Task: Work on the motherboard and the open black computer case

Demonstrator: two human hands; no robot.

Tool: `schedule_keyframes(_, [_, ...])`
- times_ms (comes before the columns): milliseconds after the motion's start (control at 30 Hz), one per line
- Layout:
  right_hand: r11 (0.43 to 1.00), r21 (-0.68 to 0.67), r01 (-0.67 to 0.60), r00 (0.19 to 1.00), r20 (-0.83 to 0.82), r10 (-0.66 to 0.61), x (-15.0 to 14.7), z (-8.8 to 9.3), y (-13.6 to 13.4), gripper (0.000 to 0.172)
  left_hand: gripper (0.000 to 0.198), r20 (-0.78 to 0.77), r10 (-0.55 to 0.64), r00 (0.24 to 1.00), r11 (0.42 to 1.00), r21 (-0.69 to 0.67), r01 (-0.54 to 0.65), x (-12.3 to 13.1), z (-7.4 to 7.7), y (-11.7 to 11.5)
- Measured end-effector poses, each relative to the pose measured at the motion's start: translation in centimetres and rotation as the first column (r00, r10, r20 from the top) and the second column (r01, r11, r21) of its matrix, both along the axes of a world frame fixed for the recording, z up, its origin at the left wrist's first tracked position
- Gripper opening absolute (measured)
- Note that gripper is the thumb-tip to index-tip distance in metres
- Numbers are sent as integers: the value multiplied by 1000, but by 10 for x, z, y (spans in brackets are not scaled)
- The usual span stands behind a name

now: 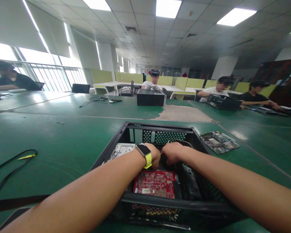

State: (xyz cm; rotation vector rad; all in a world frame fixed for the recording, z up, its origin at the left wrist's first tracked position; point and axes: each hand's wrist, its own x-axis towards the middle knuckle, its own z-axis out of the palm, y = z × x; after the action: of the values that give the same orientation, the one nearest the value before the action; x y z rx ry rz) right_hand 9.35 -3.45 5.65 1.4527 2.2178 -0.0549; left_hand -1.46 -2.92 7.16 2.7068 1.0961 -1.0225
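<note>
In front of me lies an open black computer case [160,204], its interior facing up. Both hands reach down inside it, close together near the perforated far wall. My left hand [155,156], with a yellow-strapped watch [147,159] on its wrist, has its fingers curled; their tips are hidden. Just right of it, my right hand [171,152] is closed with fingertips pointing down, and what it grips is too hidden to name. A thin cable [181,141] runs behind my right hand. Nearer to me in the case is a red circuit board [155,184]. A silvery metal box [122,149] sits at the left wall.
A green motherboard [219,141] lies right of the case on the green table [63,132]. Black cables [7,176] lie at the left. Across the table, a person [153,83] works at another case [150,98]; other people sit left and right.
</note>
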Motion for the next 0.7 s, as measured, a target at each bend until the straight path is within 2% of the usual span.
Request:
schedule_keyframes(267, [1000, -7, -2, 1000, 5, 2, 2, -4, 4, 43, 42, -25, 12, 1000, 1000, 18, -12, 2, 9, -6])
schedule_keyframes(700, [1000, 8, -9, 1000, 15, 9, 0, -2, 3, 42, 35, -24, 33, 999, 997, 72, -31, 0, 6, -4])
